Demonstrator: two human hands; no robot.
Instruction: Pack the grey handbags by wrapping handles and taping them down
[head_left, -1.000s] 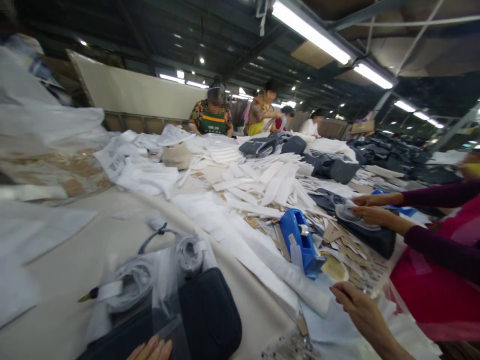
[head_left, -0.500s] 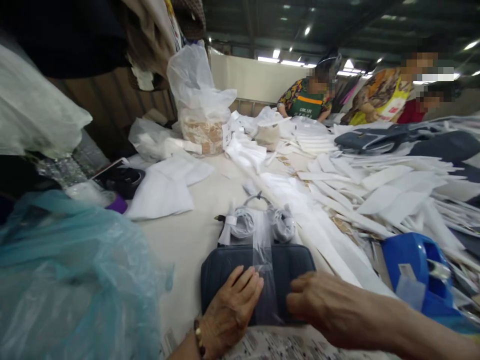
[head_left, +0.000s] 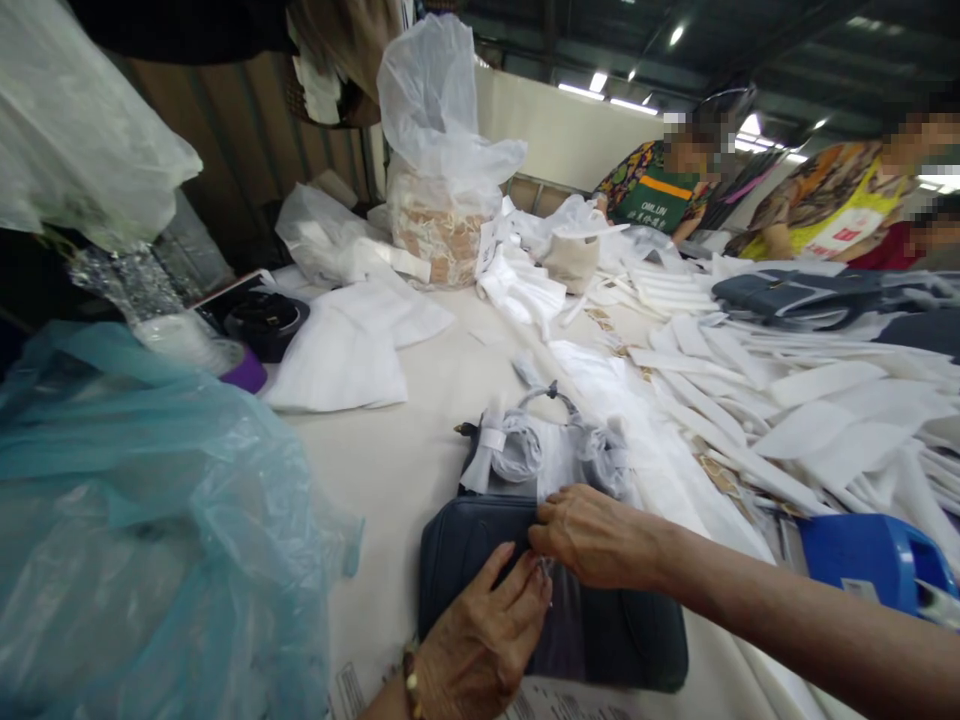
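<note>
The dark bag [head_left: 630, 645] lies on the bench [head_left: 405, 460] just left of the blue tape dispenser [head_left: 874, 570], left hand [head_left: 480, 635] flat and open on it, right hand [head_left: 592, 535] pinching the clear strip [head_left: 559, 625] across it. The strip may crease if the bag slides.

Two bare hands, one beaded wrist
The left hand [head_left: 480, 630], lower middle of the frame, wears a bracelet of small round brownish and pale beads [head_left: 409, 682]; the right hand [head_left: 592, 535] and forearm are bare.
</note>
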